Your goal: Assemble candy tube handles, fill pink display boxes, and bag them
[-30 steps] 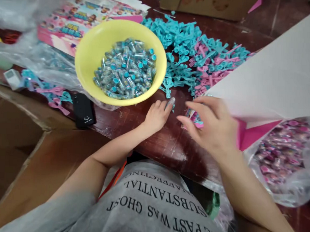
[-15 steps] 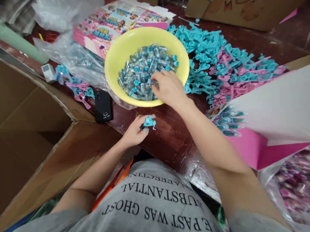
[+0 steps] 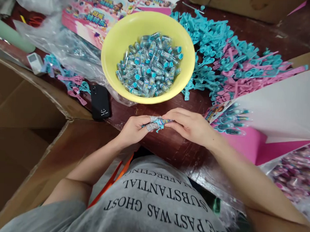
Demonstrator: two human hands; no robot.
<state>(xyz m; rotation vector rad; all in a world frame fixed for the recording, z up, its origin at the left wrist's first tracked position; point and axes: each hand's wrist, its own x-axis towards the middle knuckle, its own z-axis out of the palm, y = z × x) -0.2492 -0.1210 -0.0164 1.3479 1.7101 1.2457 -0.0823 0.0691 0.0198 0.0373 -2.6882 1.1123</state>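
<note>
My left hand (image 3: 134, 128) pinches a small teal plastic piece (image 3: 157, 123) just above the near edge of the dark wooden table (image 3: 174, 147). My right hand (image 3: 190, 126) meets it from the right, its fingers closed on a small clear tube at the same spot. Both hands touch at the piece. Just beyond them stands a yellow bowl (image 3: 113, 56) filled with several clear tubes with teal caps (image 3: 149, 68).
A heap of teal and pink plastic pieces (image 3: 224, 61) covers the table right of the bowl. A black phone (image 3: 100, 101) lies left of my hands. Printed cards (image 3: 97, 14), clear bags (image 3: 67, 50), a white and pink card box (image 3: 278, 114) and brown cartons (image 3: 23, 124) surround the spot.
My right hand has come back from the yellow bowl with a tube and joined my left hand, which still holds the teal piece. The view has shifted slightly.
</note>
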